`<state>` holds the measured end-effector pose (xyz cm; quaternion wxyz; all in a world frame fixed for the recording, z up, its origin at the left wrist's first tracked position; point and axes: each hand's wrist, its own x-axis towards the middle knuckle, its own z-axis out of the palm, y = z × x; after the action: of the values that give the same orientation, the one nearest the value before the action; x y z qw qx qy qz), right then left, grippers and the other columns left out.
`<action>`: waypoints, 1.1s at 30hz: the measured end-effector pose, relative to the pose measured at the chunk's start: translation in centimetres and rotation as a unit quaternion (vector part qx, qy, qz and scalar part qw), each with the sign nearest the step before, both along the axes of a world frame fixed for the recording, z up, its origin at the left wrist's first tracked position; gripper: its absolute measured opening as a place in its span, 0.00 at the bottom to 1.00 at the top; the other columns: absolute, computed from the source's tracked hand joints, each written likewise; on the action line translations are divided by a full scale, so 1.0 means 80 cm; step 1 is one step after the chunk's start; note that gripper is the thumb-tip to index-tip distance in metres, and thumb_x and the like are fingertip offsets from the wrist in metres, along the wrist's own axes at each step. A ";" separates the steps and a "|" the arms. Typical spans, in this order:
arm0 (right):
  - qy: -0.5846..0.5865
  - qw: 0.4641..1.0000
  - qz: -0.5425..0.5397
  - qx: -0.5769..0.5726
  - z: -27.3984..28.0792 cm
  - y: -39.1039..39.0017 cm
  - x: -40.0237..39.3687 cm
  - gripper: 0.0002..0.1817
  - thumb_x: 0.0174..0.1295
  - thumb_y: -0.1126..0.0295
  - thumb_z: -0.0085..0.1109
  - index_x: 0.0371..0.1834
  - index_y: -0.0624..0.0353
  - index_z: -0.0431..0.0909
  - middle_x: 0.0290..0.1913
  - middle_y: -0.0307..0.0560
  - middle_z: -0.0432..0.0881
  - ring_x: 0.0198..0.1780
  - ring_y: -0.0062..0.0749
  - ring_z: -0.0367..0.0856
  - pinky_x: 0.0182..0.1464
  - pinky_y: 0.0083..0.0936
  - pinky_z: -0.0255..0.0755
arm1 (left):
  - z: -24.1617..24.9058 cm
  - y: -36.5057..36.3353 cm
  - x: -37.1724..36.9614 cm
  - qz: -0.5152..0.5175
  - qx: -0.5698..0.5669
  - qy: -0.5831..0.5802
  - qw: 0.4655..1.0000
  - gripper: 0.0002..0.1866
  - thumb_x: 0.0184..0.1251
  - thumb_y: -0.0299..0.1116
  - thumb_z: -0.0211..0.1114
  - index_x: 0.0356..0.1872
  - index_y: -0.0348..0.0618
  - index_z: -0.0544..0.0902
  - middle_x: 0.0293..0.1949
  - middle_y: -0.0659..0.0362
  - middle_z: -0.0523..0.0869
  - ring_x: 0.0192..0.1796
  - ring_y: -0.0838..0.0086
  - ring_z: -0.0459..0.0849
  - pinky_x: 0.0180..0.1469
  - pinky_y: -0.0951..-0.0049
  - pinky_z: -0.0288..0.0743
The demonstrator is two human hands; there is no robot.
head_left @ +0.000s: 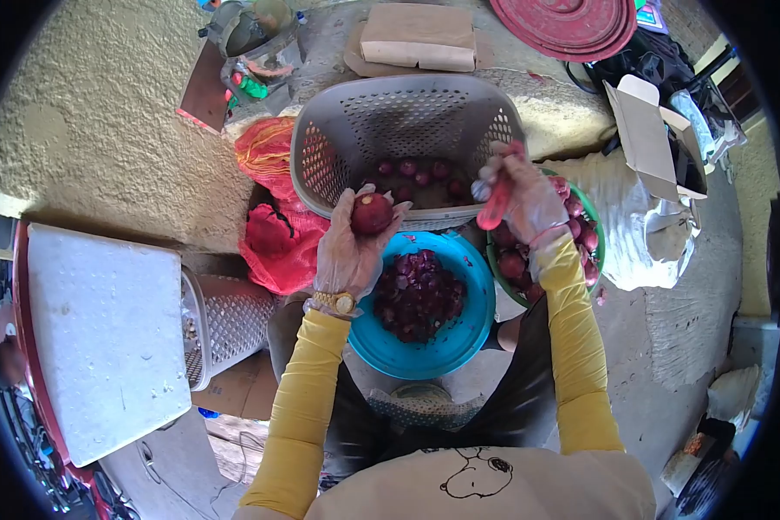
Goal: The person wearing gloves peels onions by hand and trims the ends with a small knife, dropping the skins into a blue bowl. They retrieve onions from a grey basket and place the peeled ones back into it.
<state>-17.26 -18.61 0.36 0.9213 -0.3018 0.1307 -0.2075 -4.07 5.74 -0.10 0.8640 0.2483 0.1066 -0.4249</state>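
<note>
Gloved in clear plastic, my left hand (355,247) is wrapped round a red onion (372,213) above the rim of a blue basin (364,329). The basin holds a heap of dark red onion skins or pieces (418,295). My right hand (518,198), gloved too, is closed round a red-handled tool (495,204), perhaps a knife or peeler, partly blurred. It is over the edge of a green basket (600,227) of red onions (513,263). Several onions (422,177) lie at the bottom of a large grey perforated basket (407,113) beyond the basin.
Red mesh sacks (273,234) lie left of the grey basket. Further left are a white board (108,338) and another perforated basket (238,321). A white sack (615,217) and an open cardboard box (646,143) are at the right. A red lid (568,22) lies at the top.
</note>
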 end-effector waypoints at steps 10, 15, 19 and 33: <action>0.190 0.853 0.161 -0.458 0.023 0.083 0.014 0.27 0.67 0.50 0.67 0.57 0.61 0.77 0.35 0.40 0.78 0.36 0.29 0.78 0.40 0.30 0.76 | 0.001 -0.001 -0.003 -0.022 0.070 -0.065 0.995 0.29 0.82 0.56 0.52 0.64 0.37 0.76 0.54 0.46 0.85 0.55 0.57 0.85 0.58 0.55 0.83; 0.250 0.678 0.109 -0.683 0.042 0.099 0.021 0.39 0.49 0.35 0.76 0.45 0.62 0.81 0.39 0.58 0.87 0.43 0.53 0.86 0.46 0.39 0.78 | 0.013 -0.007 -0.016 -0.054 0.075 -0.180 0.979 0.31 0.83 0.55 0.50 0.66 0.34 0.75 0.55 0.46 0.85 0.54 0.61 0.87 0.62 0.60 0.82; 0.264 0.627 0.095 -0.727 0.048 0.095 0.021 0.41 0.46 0.31 0.75 0.46 0.61 0.82 0.38 0.59 0.87 0.44 0.56 0.86 0.47 0.41 0.78 | 0.007 -0.003 -0.026 -0.040 0.110 -0.371 0.921 0.31 0.84 0.54 0.50 0.67 0.33 0.73 0.60 0.45 0.83 0.56 0.60 0.87 0.62 0.60 0.82; 0.287 0.498 0.048 -0.817 0.046 0.097 0.017 0.42 0.41 0.25 0.71 0.43 0.54 0.81 0.36 0.52 0.86 0.43 0.50 0.87 0.46 0.42 0.79 | -0.004 -0.015 -0.020 -0.052 0.068 -0.188 0.978 0.30 0.83 0.54 0.52 0.64 0.32 0.75 0.56 0.46 0.85 0.58 0.58 0.86 0.60 0.56 0.84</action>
<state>-15.93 -10.86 4.01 0.1848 -0.9687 0.1456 -0.0792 -5.65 4.58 -0.40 0.8261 0.3873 -0.0417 -0.4072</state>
